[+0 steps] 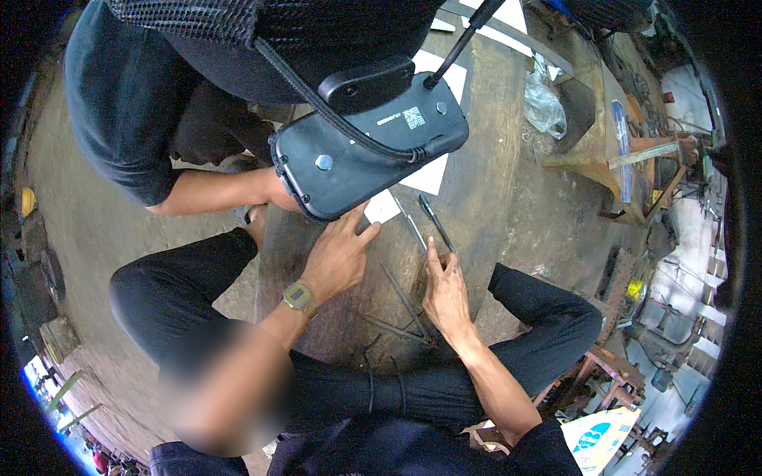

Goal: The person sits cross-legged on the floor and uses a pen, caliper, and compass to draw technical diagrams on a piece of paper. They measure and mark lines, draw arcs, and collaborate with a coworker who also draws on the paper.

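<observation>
My left hand (pixel 337 254), a watch on its wrist, lies with fingers stretched out, fingertips at a small white sheet (pixel 382 209). My right hand (pixel 447 300) is partly closed, index finger extended along the lower end of a thin silver rod (pixel 412 224); the grip under the fingers is partly hidden. The rod's far end lies close to the sheet's right edge. Just right of it is a black pen (pixel 435 222), its lower end by my right fingers. A thin metal two-legged tool (pixel 406 297) lies between my forearms on the wooden board (pixel 484 159).
A person in black (pixel 127 111) leans in opposite, a black head-worn device (pixel 369 147) hanging over the board and covering part of the work. White sheets (pixel 432 170) and a clear plastic bag (pixel 544 107) lie beyond. A wooden stand (pixel 603 178) is at right.
</observation>
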`<state>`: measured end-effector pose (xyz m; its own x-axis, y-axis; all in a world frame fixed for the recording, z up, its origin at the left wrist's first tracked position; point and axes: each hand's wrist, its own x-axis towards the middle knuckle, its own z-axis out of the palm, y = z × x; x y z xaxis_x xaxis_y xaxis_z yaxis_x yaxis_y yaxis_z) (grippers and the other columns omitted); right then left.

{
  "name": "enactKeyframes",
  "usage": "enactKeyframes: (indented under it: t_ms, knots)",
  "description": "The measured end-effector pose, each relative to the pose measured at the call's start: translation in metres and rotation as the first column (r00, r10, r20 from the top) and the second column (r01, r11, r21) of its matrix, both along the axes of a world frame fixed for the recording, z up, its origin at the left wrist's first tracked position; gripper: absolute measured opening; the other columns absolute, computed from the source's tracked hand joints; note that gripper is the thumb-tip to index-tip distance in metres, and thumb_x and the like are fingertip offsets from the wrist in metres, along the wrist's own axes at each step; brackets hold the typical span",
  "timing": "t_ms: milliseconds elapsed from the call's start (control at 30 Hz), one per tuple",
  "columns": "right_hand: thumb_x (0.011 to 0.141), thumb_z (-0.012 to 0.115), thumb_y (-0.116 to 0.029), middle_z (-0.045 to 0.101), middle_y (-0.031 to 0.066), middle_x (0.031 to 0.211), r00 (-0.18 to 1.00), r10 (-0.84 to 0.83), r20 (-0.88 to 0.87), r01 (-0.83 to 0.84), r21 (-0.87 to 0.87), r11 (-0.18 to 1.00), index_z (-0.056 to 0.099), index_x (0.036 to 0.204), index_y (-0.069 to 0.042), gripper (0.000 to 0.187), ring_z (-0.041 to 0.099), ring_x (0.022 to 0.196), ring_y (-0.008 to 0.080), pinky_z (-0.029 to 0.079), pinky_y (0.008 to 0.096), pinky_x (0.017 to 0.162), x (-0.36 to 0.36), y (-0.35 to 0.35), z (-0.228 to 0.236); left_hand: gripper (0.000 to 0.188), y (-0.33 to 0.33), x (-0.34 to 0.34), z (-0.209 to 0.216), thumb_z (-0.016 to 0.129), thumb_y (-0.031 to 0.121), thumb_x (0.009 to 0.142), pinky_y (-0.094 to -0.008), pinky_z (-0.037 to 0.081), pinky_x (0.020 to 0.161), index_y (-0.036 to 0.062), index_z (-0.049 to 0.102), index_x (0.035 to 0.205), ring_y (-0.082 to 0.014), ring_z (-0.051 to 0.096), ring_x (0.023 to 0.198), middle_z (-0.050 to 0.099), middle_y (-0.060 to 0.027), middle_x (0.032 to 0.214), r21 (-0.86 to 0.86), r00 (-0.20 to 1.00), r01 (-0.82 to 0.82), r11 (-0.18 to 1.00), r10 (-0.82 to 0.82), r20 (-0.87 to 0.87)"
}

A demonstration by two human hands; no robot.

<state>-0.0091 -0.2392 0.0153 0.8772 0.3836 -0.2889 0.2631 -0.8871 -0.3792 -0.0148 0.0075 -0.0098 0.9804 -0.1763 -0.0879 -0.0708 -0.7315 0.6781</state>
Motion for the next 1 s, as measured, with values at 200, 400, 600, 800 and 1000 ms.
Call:
enactKeyframes:
  t_ms: [200,400,600,800,1000]
  knots:
    - [0.095,0.061,0.004,0.057,0.0230,0.106,0.997,-0.001,-0.077,0.009,0.110,0.994,0.048,0.156,-0.015,0.064,0.064,0.093,0.0422,0.053,0.0501,0.082,0.018,-0.011,0.003,0.053,0.001,0.000,0.003,0.060,-0.001,0.080,-0.0499,0.030,0.124,0.0044,0.061,0.134,-0.0440,0.033,0.150,0.036,-0.0260,0.159,0.013,1.000,0.005,1.000,-0.005,-0.004]
    - [0.096,0.063,-0.001,0.059,0.0213,0.105,0.997,-0.056,0.056,0.044,0.195,0.980,0.054,0.152,-0.018,0.059,0.065,0.097,0.0411,0.053,0.0485,0.084,0.017,0.016,-0.016,0.055,-0.004,0.000,0.002,0.061,-0.001,0.078,-0.0489,0.030,0.124,0.0027,0.061,0.133,-0.0422,0.035,0.149,0.039,-0.0236,0.157,0.085,0.999,-0.002,0.996,-0.003,0.051]
    - [0.096,0.067,-0.006,0.059,0.0192,0.104,0.984,-0.042,0.173,0.007,0.202,0.979,0.064,0.142,-0.016,0.047,0.064,0.092,0.0358,0.054,0.0461,0.081,0.012,0.012,-0.022,0.059,-0.006,0.000,0.000,0.061,0.000,0.078,-0.0479,0.034,0.122,0.0041,0.058,0.137,-0.0399,0.041,0.143,0.047,-0.0197,0.150,0.134,0.997,0.050,0.990,-0.058,0.058]
    - [0.096,0.068,-0.006,0.058,0.0179,0.103,0.981,-0.043,0.188,-0.001,0.227,0.974,0.065,0.142,-0.015,0.046,0.061,0.085,0.0320,0.053,0.0420,0.077,0.009,0.010,-0.026,0.073,-0.009,-0.001,0.002,0.062,0.002,0.079,-0.0492,0.034,0.122,0.0112,0.049,0.150,-0.0396,0.041,0.142,0.047,-0.0191,0.151,0.169,0.996,0.071,0.983,-0.080,0.046]
    - [0.096,0.068,-0.005,0.057,0.0178,0.101,0.987,-0.010,0.159,-0.023,0.201,0.979,0.066,0.140,-0.014,0.045,0.060,0.086,0.0317,0.053,0.0414,0.076,0.009,0.011,-0.020,0.080,-0.015,-0.003,0.003,0.063,0.004,0.079,-0.0500,0.033,0.122,0.0150,0.045,0.155,-0.0400,0.039,0.144,0.045,-0.0193,0.153,0.163,0.997,0.072,0.984,-0.072,-0.006]
